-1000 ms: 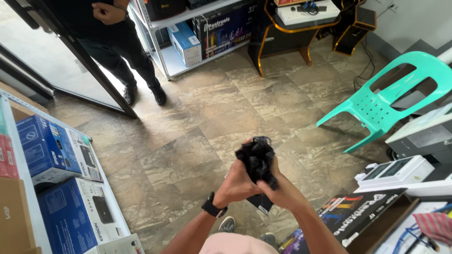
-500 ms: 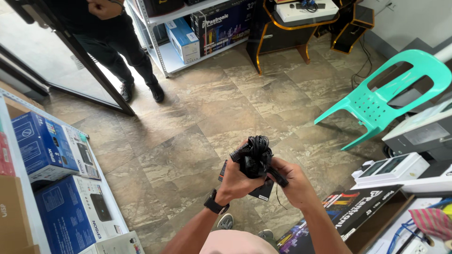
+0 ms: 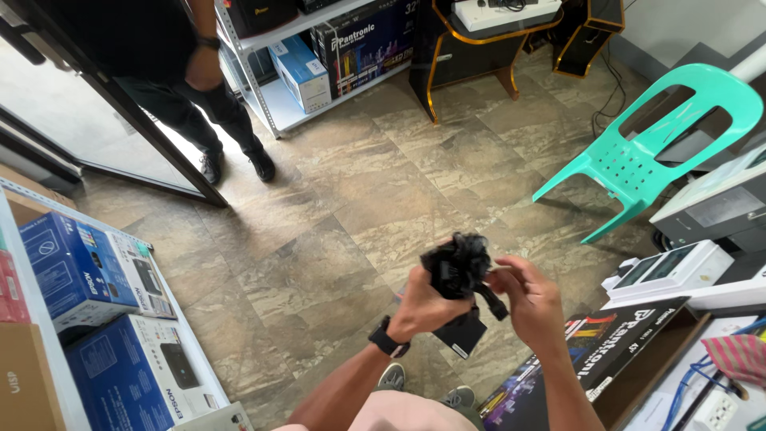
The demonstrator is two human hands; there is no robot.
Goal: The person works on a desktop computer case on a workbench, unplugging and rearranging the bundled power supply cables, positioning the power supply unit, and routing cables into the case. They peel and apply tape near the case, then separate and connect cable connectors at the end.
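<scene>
Left hand (image 3: pixel 427 307) is closed around a black power adapter (image 3: pixel 459 323) with its bundled cable (image 3: pixel 461 263); right hand (image 3: pixel 531 299) pinches the cable's end (turquoise plastic chair (image 3: pixel 638 160) far right).

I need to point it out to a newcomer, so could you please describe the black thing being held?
Start at the turquoise plastic chair and look down-left over the tiled floor. There both hands, left hand and right hand, hold a bundle of coiled black cable with a flat black block below, the only item held.

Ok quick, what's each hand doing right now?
Left hand: closed around the black bundled cable and adapter.
Right hand: fingers pinching the same bundle's cord end.
</scene>
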